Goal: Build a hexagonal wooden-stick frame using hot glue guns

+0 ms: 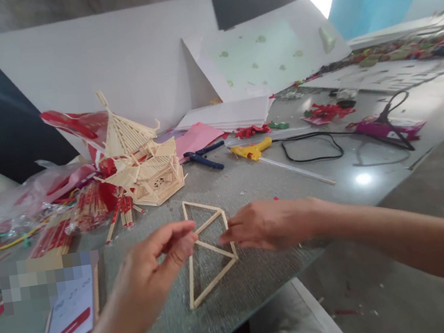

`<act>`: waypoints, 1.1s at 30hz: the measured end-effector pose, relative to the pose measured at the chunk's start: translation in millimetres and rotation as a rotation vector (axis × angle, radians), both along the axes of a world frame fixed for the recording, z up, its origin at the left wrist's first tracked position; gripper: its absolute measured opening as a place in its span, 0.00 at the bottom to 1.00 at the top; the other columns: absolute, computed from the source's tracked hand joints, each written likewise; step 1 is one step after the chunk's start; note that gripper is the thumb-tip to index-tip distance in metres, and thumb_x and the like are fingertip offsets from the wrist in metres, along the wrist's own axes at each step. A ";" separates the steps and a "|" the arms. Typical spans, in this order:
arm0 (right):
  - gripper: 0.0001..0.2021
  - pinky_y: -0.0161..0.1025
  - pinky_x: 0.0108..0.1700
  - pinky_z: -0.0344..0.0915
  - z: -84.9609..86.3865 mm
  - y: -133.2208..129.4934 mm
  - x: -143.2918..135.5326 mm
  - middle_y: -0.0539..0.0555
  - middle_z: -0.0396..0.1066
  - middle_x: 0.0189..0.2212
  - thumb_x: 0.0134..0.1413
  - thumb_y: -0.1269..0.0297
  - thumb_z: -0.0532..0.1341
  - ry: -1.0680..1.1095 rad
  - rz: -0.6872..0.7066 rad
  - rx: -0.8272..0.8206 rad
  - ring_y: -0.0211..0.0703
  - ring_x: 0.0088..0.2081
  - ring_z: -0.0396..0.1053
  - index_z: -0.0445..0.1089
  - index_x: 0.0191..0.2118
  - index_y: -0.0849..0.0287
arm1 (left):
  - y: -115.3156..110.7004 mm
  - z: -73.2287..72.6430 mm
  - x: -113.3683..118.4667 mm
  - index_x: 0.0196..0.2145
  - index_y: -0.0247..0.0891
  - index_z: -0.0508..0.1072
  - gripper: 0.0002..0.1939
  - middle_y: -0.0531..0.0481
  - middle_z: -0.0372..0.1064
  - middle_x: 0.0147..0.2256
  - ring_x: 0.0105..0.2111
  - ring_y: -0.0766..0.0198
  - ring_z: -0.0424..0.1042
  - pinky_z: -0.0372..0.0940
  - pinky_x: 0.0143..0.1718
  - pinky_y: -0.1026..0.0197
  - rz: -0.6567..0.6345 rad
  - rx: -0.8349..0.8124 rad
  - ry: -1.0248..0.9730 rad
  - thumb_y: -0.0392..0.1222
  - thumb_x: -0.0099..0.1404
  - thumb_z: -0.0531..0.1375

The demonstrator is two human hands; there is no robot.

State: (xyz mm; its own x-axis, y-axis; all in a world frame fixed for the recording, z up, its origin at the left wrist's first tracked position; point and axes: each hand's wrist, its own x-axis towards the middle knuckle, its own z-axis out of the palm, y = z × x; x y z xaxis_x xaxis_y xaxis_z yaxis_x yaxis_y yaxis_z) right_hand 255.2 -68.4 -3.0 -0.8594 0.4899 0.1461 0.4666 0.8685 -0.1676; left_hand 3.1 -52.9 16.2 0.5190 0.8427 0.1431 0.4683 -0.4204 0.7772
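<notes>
A flat frame of thin wooden sticks (215, 282) lies on the table, joined into triangles. Thumb and fingertips of my left hand (155, 264) close on the frame's left side, where the inner sticks meet. On the opposite side, my right hand (265, 225) has its fingers curled round the right-hand stick, with the thumb inside the frame. The exact contact of the fingertips is partly hidden. Behind the frame stands a model pavilion (150, 171) of similar sticks, with a pointed roof.
A yellow glue gun (253, 150) with a glue stick and black cord lies beyond my right hand, beside dark blue pliers (206, 157). At left are a phone (68, 320), bundled sticks (87, 207) and plastic bags (39, 189). White boards (109, 66) lean behind. The table edge (244, 326) is close.
</notes>
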 end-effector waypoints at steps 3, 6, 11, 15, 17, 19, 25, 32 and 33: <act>0.13 0.34 0.39 0.62 10.5 1.6 -0.7 0.56 0.71 0.36 0.61 0.71 0.52 0.154 -0.111 0.020 0.38 0.37 0.67 0.66 0.50 0.63 | 7.7 5.2 -1.1 0.41 0.39 0.75 0.15 0.46 0.75 0.36 0.33 0.61 0.72 0.66 0.37 0.60 -0.010 -0.371 -0.335 0.50 0.64 0.56; 0.11 0.34 0.37 0.61 23.4 9.2 -11.2 0.55 0.71 0.34 0.60 0.70 0.54 0.281 -0.257 0.106 0.38 0.34 0.67 0.70 0.45 0.64 | 12.0 0.8 3.4 0.40 0.35 0.75 0.13 0.44 0.73 0.37 0.34 0.63 0.71 0.65 0.36 0.62 -0.048 -0.593 -0.597 0.47 0.63 0.59; 0.11 0.33 0.36 0.60 34.4 30.5 -39.4 0.55 0.72 0.34 0.55 0.75 0.54 0.437 -0.388 0.226 0.36 0.33 0.67 0.71 0.42 0.65 | 18.0 -11.1 11.5 0.36 0.33 0.74 0.11 0.48 0.70 0.33 0.30 0.69 0.67 0.64 0.32 0.67 -0.037 -0.694 -0.843 0.42 0.59 0.64; 0.10 0.32 0.34 0.60 30.6 46.6 -60.0 0.54 0.73 0.31 0.53 0.75 0.55 0.527 -0.433 0.233 0.34 0.30 0.66 0.72 0.38 0.64 | 23.0 -20.0 12.7 0.24 0.34 0.66 0.12 0.57 0.60 0.22 0.21 0.74 0.58 0.57 0.22 0.70 0.035 -0.631 -0.907 0.42 0.55 0.65; 0.10 0.32 0.34 0.60 24.5 52.9 -67.6 0.54 0.73 0.31 0.53 0.75 0.54 0.546 -0.424 0.235 0.35 0.30 0.66 0.72 0.37 0.64 | 25.5 -24.4 11.8 0.21 0.36 0.62 0.15 0.59 0.54 0.19 0.18 0.75 0.53 0.52 0.18 0.71 0.079 -0.590 -0.899 0.44 0.56 0.63; 0.10 0.32 0.35 0.60 15.7 58.0 -71.8 0.54 0.73 0.32 0.54 0.75 0.53 0.553 -0.414 0.248 0.35 0.31 0.67 0.72 0.37 0.64 | 27.7 -27.7 10.2 0.20 0.37 0.58 0.17 0.61 0.49 0.17 0.16 0.76 0.48 0.47 0.16 0.71 0.122 -0.559 -0.897 0.45 0.58 0.61; 0.12 0.35 0.36 0.62 -12.5 65.4 -63.8 0.56 0.72 0.32 0.57 0.72 0.50 0.440 -0.410 0.342 0.40 0.34 0.69 0.71 0.39 0.64 | 30.2 -28.1 3.6 0.21 0.35 0.64 0.15 0.58 0.58 0.19 0.19 0.74 0.56 0.54 0.20 0.70 0.142 -0.472 -0.925 0.45 0.56 0.63; 0.12 0.35 0.36 0.62 -16.9 59.7 -58.9 0.55 0.72 0.30 0.58 0.72 0.50 0.426 -0.408 0.328 0.39 0.33 0.68 0.71 0.39 0.64 | 29.9 -24.0 0.7 0.25 0.34 0.70 0.08 0.55 0.66 0.24 0.25 0.70 0.65 0.61 0.30 0.67 0.149 -0.349 -0.914 0.36 0.50 0.66; 0.12 0.35 0.36 0.62 -16.4 59.1 -59.2 0.55 0.72 0.31 0.58 0.72 0.50 0.433 -0.399 0.333 0.39 0.33 0.68 0.71 0.39 0.64 | 30.2 -24.6 0.9 0.26 0.34 0.70 0.07 0.55 0.66 0.24 0.25 0.70 0.65 0.61 0.30 0.66 0.150 -0.340 -0.913 0.35 0.50 0.66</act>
State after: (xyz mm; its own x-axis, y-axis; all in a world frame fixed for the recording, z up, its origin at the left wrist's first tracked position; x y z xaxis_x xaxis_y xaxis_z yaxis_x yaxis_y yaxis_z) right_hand 196.0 -9.3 -19.4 -0.4521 0.6268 0.6346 0.7134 0.6812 -0.1646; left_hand 4.0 -22.7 -8.4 0.2136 0.9614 0.1737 -0.3413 -0.0932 0.9353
